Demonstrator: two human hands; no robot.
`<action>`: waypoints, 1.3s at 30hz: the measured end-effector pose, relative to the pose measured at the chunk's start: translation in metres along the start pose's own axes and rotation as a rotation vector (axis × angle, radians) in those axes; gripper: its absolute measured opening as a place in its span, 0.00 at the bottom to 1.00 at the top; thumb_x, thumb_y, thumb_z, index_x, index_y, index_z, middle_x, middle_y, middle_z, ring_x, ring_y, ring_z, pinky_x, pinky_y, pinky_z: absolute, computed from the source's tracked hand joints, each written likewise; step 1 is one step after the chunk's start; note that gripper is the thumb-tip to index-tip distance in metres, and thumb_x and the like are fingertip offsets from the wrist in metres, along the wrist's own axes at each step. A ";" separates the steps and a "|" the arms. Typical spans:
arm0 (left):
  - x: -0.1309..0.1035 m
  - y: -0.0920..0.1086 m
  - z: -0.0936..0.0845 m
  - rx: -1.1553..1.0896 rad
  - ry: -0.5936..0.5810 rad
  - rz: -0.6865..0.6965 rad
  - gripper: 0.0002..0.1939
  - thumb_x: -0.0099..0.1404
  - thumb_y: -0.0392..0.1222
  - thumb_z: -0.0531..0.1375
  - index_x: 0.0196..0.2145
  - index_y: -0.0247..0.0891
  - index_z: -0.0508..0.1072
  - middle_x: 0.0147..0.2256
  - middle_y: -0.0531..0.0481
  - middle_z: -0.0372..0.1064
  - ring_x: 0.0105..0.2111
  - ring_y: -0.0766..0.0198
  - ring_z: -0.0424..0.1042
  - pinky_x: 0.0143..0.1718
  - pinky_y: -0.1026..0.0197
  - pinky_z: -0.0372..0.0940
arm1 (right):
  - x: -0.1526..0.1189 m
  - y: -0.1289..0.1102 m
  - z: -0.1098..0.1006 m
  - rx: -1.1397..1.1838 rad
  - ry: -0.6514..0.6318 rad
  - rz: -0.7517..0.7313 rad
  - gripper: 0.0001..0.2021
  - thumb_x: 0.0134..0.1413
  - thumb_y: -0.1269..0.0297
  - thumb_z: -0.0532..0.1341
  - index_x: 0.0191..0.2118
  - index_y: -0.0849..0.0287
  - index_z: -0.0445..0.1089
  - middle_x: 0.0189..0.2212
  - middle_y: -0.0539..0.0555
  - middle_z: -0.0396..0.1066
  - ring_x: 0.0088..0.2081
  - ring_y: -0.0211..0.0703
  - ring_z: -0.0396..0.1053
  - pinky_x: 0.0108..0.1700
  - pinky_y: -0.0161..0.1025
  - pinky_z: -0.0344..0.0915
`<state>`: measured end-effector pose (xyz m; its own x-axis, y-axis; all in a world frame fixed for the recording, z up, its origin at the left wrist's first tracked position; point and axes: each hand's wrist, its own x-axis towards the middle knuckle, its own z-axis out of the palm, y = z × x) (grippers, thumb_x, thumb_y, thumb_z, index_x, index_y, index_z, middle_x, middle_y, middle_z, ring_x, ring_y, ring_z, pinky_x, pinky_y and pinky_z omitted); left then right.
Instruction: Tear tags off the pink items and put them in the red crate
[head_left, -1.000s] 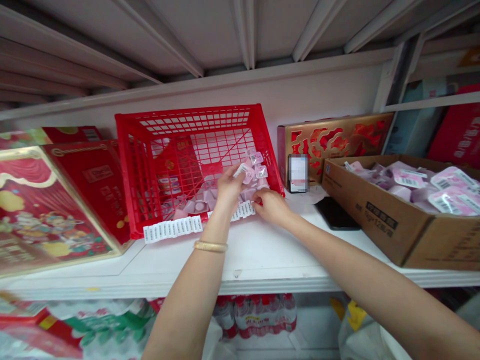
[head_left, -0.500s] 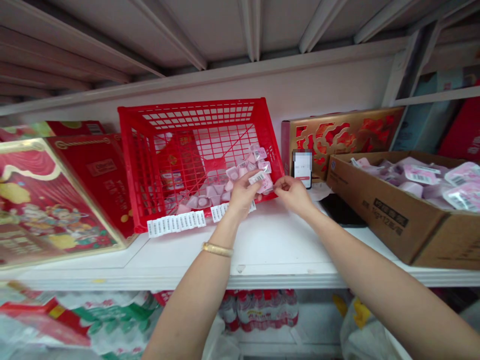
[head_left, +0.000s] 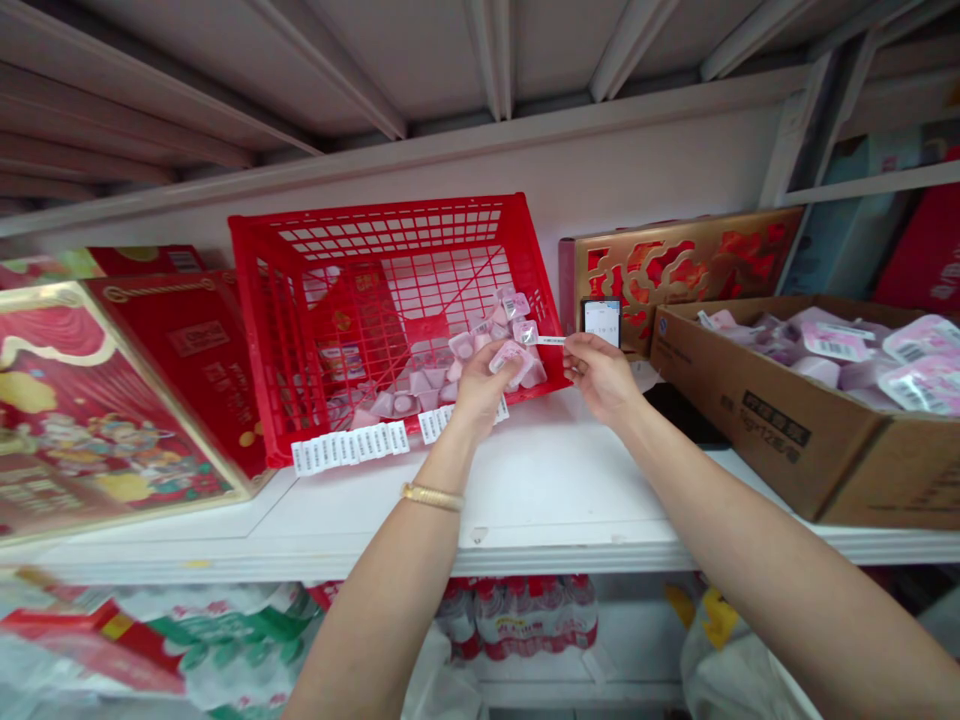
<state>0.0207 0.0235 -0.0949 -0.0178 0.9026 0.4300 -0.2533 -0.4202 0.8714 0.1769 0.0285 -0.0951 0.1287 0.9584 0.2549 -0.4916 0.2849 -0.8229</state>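
My left hand (head_left: 480, 395) is closed around a small pink sealed cup (head_left: 509, 358), its printed film lid facing up. A narrow white barcode sticker (head_left: 551, 341) is pinched between the fingertips of my right hand (head_left: 602, 378), its free end pointing left over the cups. Both hands are at the front right of a tilted red plastic basket (head_left: 315, 240). Inside it several similar pink cups (head_left: 424, 383) are heaped along the lower side. Rows of barcode stickers (head_left: 351, 448) hang from the basket's front rim.
A cardboard box (head_left: 750, 425) of pink cups stands at the right. Behind my right hand, a phone (head_left: 601, 318) leans against a gold and red box (head_left: 675, 262). Red gift boxes (head_left: 187, 350) flank the basket's left. Bottled drinks (head_left: 517, 615) sit below the white shelf (head_left: 555, 500).
The barcode sticker has come off the cup in my left hand and is now in my right fingers. My right hand has moved slightly up and to the right.
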 end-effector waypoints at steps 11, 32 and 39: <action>-0.007 -0.001 0.006 -0.085 -0.104 -0.087 0.25 0.42 0.43 0.73 0.33 0.38 0.64 0.26 0.59 0.70 0.25 0.70 0.72 0.31 0.65 0.70 | -0.004 0.002 0.003 0.204 -0.117 0.114 0.15 0.29 0.66 0.72 0.26 0.57 0.68 0.20 0.44 0.68 0.22 0.31 0.63 0.24 0.29 0.60; -0.010 0.001 0.012 -0.169 -0.079 -0.219 0.13 0.54 0.32 0.60 0.39 0.33 0.75 0.37 0.45 0.77 0.38 0.59 0.77 0.43 0.51 0.74 | -0.004 0.008 0.002 0.099 -0.198 0.098 0.11 0.32 0.65 0.71 0.24 0.58 0.69 0.19 0.47 0.68 0.24 0.33 0.64 0.27 0.32 0.61; -0.011 0.001 0.013 -0.151 -0.079 -0.223 0.11 0.55 0.33 0.60 0.38 0.33 0.76 0.34 0.46 0.77 0.37 0.60 0.77 0.42 0.51 0.74 | -0.007 0.009 0.004 0.079 -0.200 0.087 0.12 0.30 0.64 0.72 0.22 0.57 0.69 0.18 0.46 0.68 0.24 0.34 0.64 0.26 0.32 0.59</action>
<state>0.0333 0.0116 -0.0957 0.1288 0.9585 0.2544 -0.3840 -0.1883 0.9039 0.1680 0.0247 -0.1020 -0.0866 0.9539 0.2874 -0.5603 0.1919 -0.8058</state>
